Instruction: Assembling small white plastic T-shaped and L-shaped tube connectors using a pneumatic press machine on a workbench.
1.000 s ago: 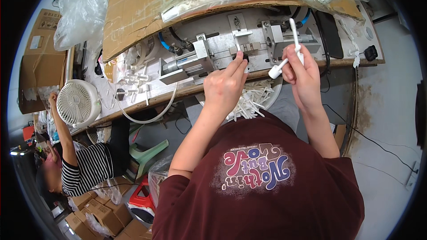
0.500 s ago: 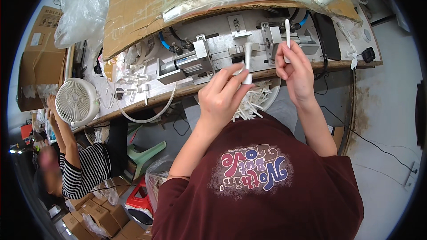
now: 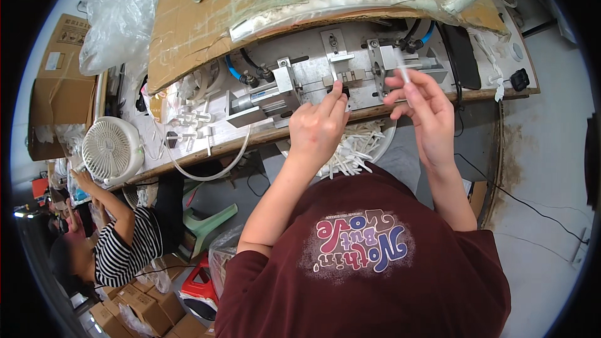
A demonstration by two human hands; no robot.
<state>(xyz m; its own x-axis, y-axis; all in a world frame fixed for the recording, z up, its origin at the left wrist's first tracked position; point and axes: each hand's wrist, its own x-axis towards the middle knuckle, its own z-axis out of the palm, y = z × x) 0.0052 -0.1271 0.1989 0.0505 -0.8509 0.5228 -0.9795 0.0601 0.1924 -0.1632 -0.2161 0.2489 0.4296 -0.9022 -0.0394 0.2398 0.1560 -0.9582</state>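
Pinching a white stick [image 3: 404,71] in the right hand [image 3: 427,105], near the right metal block [image 3: 389,59].
Holding the left hand [image 3: 318,126] at the jig [image 3: 354,76] with fingers together; cannot tell whether gripping anything.

A round white fan [image 3: 111,149] stands by the left end, with a crumpled clear plastic bag [image 3: 119,25] farther back and a tall brown carton [image 3: 57,103] beyond it. Below, a person [image 3: 130,253] in a black-and-white striped top (face blurred) sits near a pale green stool [image 3: 216,218]. Smaller cardboard boxes [image 3: 147,307] crowd the lower left, near something red [image 3: 199,280]. On the right, a black cable [image 3: 501,184] crosses the grey floor [image 3: 538,144].
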